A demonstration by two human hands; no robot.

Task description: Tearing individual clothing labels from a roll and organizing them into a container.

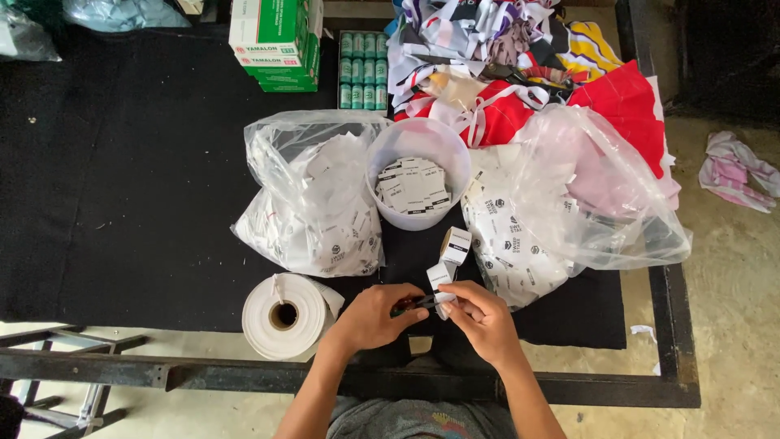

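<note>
Bare forearms reach up from the bottom of the view to the near edge of a black-covered bench, where two hands meet over a strip of white woven labels. The left hand is closed around a small dark cutting tool, seemingly snips, though too little shows to be sure. The right hand pinches the strip's lower end between thumb and fingers, and the strip rises from there toward a white plastic tub already holding loose cut labels. Clear plastic bags of more labels flank the tub, one on the left and a larger one on the right. A roll of white tape lies just beside the left hand, and a heap of coloured fabric pieces sits at the far side with green-and-white boxes and a tray of small green spools.

The risks look small but real. The blades work right against the fingertips, so a hurried squeeze could nick a finger. A cut off the fold line would likely spoil a label. The strip hangs unsupported and could twist, and a freed label could drop past the bench's edge to the floor.
</note>
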